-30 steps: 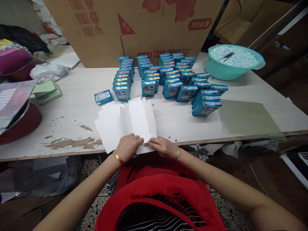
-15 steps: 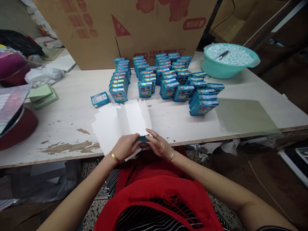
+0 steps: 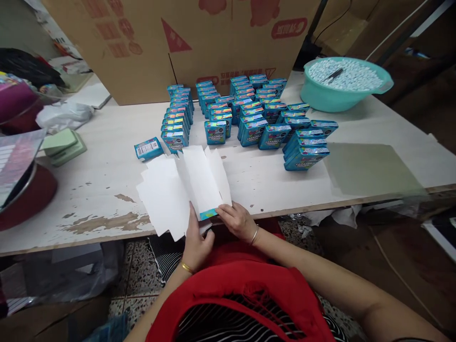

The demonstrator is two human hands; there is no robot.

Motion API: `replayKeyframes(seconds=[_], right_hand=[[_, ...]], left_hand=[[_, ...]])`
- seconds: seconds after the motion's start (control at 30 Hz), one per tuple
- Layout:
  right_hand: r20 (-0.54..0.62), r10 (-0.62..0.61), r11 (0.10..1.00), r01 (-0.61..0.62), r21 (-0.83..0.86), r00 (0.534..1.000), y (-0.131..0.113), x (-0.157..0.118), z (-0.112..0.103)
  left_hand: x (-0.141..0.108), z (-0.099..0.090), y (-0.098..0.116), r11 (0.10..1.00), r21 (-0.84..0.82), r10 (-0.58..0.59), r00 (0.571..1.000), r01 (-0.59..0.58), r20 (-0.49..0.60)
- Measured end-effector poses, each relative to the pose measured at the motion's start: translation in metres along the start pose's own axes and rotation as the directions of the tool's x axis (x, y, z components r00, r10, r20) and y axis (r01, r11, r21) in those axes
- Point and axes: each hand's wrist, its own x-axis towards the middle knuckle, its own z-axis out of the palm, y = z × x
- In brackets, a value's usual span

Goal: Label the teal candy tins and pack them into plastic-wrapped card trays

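Note:
Several white unfolded carton blanks (image 3: 166,192) lie fanned at the table's front edge, their near ends overhanging it. The uppermost creased carton blank (image 3: 201,173) has a folded-over blue end flap (image 3: 208,213). My right hand (image 3: 238,221) is closed on this blank's near right corner, fingertips on the flap. At the left of the flap, my left hand (image 3: 197,242) grips the near edge, one digit stretched along the white card; its other fingers are partly hidden. Beyond the blanks stand rows of filled-out blue candy boxes (image 3: 252,133), and one blue box (image 3: 148,148) lies on its side.
A large cardboard carton (image 3: 199,52) stands behind the boxes. On the right are a turquoise basin (image 3: 331,97) of small pale pieces and a translucent sheet (image 3: 374,168). Pale green blocks (image 3: 66,147) and a dark red bowl (image 3: 39,194) sit at the left.
My left hand has moved down and turned, with one digit now pointing up along the card. The flap now shows its bright blue face. My right hand has shifted slightly down.

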Motion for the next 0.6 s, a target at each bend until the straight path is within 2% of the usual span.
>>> replayKeyframes(seconds=[0.03,0.07,0.13,0.17,0.2,0.23,0.3,0.33,0.37,0.4,0.47,0.6], right_hand=[[0.013,0.023,1.0,-0.023,-0.007,1.0,-0.002,0.003,-0.001],[0.023,0.04,0.999,-0.04,-0.015,0.999,-0.004,0.005,-0.002],[0.026,0.049,0.998,-0.048,-0.038,0.998,-0.007,0.009,-0.003],[0.02,0.046,0.998,-0.045,-0.05,0.999,-0.008,0.01,-0.004],[0.012,0.042,0.997,-0.042,-0.061,0.999,-0.008,0.011,-0.004],[0.003,0.037,0.997,-0.037,-0.071,0.999,-0.008,0.012,-0.004],[-0.019,0.037,0.995,-0.039,-0.087,0.999,-0.008,0.012,-0.003],[-0.031,0.041,0.995,-0.044,-0.094,0.999,-0.008,0.012,-0.002],[-0.043,0.048,0.994,-0.052,-0.098,0.998,-0.008,0.012,-0.002],[-0.052,0.055,0.993,-0.06,-0.099,0.997,-0.009,0.012,-0.001],[-0.057,0.068,0.993,-0.073,-0.09,0.996,-0.009,0.012,0.0],[-0.013,0.1,0.994,-0.101,-0.045,0.995,-0.008,0.011,0.005]], left_hand=[[0.0,-0.001,-0.001,1.0,0.024,0.006,1.0,-0.007,0.026],[0.002,-0.004,0.0,0.997,0.067,0.026,1.0,-0.026,0.008],[0.011,-0.016,0.008,0.975,0.2,0.117,0.99,-0.1,-0.073],[0.017,-0.023,0.014,0.948,0.278,0.178,0.982,-0.152,-0.069],[0.024,-0.029,0.022,0.91,0.356,0.232,0.973,-0.214,-0.007],[0.031,-0.034,0.03,0.861,0.423,0.257,0.96,-0.281,0.114],[0.046,-0.037,0.048,0.756,0.518,0.177,0.887,-0.4,0.427],[0.053,-0.035,0.056,0.71,0.555,0.088,0.837,-0.433,0.54],[0.059,-0.033,0.063,0.672,0.592,-0.006,0.796,-0.446,0.606],[0.065,-0.03,0.068,0.644,0.624,-0.085,0.769,-0.443,0.634],[0.075,-0.025,0.076,0.619,0.661,-0.181,0.743,-0.423,0.645],[0.095,-0.022,0.076,0.656,0.654,-0.288,0.676,-0.376,0.678]])
